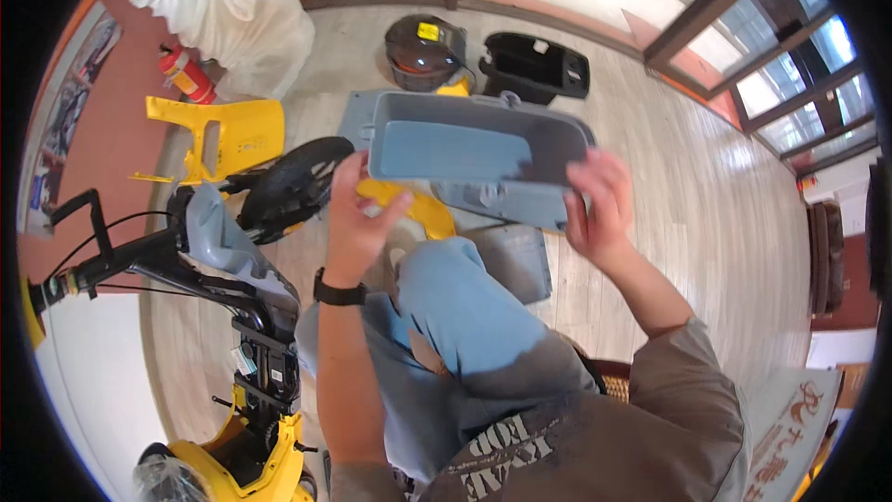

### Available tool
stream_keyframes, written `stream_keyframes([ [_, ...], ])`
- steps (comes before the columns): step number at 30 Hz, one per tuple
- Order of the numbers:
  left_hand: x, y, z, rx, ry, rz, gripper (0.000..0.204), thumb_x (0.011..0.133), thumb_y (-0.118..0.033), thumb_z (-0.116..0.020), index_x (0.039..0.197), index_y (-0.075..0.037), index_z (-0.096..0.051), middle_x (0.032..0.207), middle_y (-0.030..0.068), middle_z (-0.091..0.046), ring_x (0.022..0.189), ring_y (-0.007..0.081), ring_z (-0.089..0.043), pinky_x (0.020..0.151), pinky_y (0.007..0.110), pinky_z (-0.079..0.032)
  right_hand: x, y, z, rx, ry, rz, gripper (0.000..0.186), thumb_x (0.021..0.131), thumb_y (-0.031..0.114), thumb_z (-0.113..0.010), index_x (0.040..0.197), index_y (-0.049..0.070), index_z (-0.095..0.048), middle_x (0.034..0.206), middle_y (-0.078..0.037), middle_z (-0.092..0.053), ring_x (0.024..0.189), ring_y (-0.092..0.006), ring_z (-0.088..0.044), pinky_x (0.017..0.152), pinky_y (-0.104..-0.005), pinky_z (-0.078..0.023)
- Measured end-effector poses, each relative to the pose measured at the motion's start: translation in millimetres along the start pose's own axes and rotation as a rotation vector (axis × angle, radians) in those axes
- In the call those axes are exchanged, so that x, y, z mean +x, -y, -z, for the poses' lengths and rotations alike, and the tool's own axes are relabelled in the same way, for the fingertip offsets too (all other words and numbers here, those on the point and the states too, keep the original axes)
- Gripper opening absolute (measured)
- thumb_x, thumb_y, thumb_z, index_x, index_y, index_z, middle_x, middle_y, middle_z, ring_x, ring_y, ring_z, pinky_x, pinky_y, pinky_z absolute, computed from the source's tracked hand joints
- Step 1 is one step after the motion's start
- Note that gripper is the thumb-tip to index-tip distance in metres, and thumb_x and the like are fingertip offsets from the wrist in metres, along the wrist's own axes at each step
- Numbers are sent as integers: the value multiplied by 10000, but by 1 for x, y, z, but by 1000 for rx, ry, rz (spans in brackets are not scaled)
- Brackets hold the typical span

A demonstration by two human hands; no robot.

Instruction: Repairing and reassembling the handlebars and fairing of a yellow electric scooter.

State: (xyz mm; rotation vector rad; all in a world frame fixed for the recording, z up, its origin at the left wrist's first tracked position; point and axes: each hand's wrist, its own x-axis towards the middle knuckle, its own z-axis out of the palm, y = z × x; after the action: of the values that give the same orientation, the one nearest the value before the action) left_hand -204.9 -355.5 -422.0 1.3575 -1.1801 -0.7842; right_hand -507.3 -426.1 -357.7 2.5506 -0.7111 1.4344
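A long grey plastic box [446, 178] with an open top is held over my knees, between my two hands. My left hand [358, 228], with a black watch on its wrist, supports the box's left end; its thumb stands apart and some fingertips are hidden behind the box. My right hand [602, 204] grips the right end, fingers over the rim and thumb lower down. Beneath the box lie a flat grey panel [511, 260] and a curved yellow part [432, 214], both partly covered.
To my left stands a partly stripped scooter frame [265, 344] with handlebar, cables and yellow body parts. Beyond it are a black wheel [297, 186] and a yellow panel [246, 135]. Farther off sit a dark helmet-like dome [423, 51], a black tub [534, 65] and a fire extinguisher [189, 74].
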Motion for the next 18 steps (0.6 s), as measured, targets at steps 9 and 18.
stream_keyframes([
  [9,7,-15,-27,-68,23,58,382,924,-131,-605,1276,-1,-532,1179,82,-617,1086,181,-573,900,286,-474,-64,-119,-41,188,462,-893,217,968,259,-539,966,52,-608,868,-134,-632,885,-310,-609,746,-405,-462],
  [18,1,-2,1,55,-299,178,316,982,-218,-483,799,12,-598,791,85,-648,787,167,-603,750,303,-465,-262,-194,-25,-166,381,-1594,357,912,290,-529,1051,-10,-667,948,-175,-697,884,-281,-662,791,-401,-502],
])
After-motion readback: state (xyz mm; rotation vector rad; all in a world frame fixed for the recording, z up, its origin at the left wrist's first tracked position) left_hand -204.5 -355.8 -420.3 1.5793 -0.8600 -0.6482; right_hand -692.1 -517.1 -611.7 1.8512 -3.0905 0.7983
